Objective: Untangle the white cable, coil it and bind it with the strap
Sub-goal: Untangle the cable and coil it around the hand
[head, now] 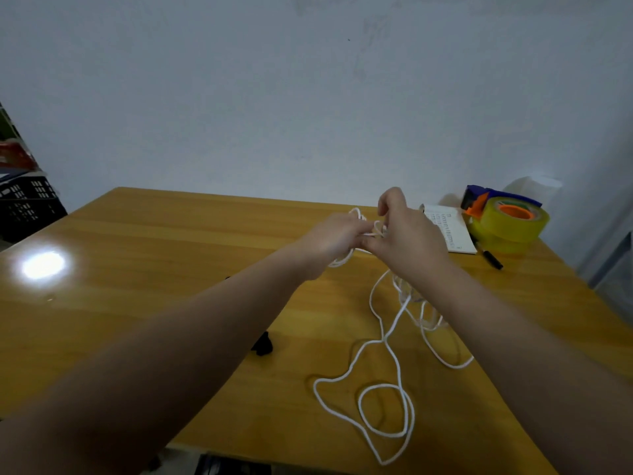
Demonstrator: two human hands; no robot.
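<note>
Working the white cable (387, 389) above a yellow wooden table (171, 269), a person holds both hands close together near the far edge. A black crate (27, 207) stands off the table's left side, and a small dark object, possibly the strap (263, 344), lies just beside the left forearm. The left hand (334, 240) curls round a small bundle of loops, while the right hand (407, 234), just beside it, appears to pinch a strand between curled fingers (390, 200). From the hands the loose cable trails back toward the person, its slack lying in open loops on the table below the right forearm, so the right hand looks nearer for drawing up the next length. A notepad (452, 231), tape dispenser (507, 221) and pen (491, 258) lie at right.
</note>
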